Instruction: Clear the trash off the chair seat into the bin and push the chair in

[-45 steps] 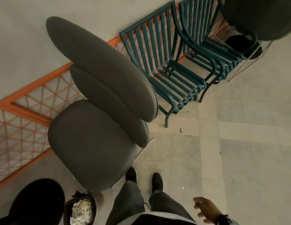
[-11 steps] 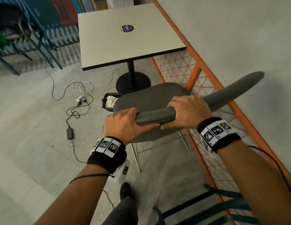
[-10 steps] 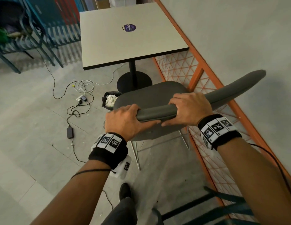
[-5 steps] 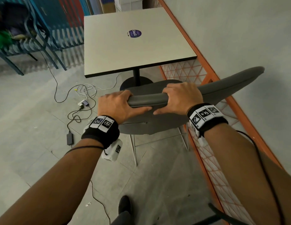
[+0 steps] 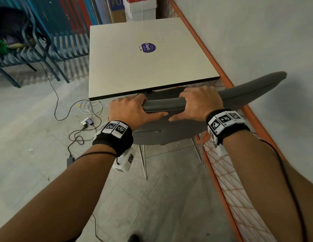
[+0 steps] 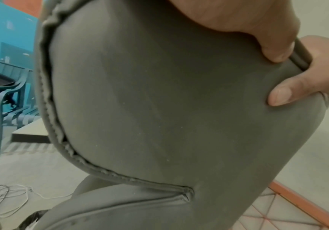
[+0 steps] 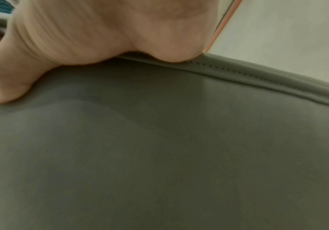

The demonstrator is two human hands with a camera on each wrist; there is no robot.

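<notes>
The grey upholstered chair stands at centre frame in the head view, its seat largely under the near edge of the square off-white table, which fills the upper centre. The left hand grips the top edge of the chair's padded backrest, fingers curled over the far side, thumb pressed on the near face. The right hand grips the same edge just beside it, fingers wrapped over, thumb on the near face. In the left wrist view both thumbs press the grey backrest panel at upper right. The bin is not identifiable. Tangled black and white cables lie on the floor at centre left. Blue slatted metal chairs occupy the upper left.
</notes>
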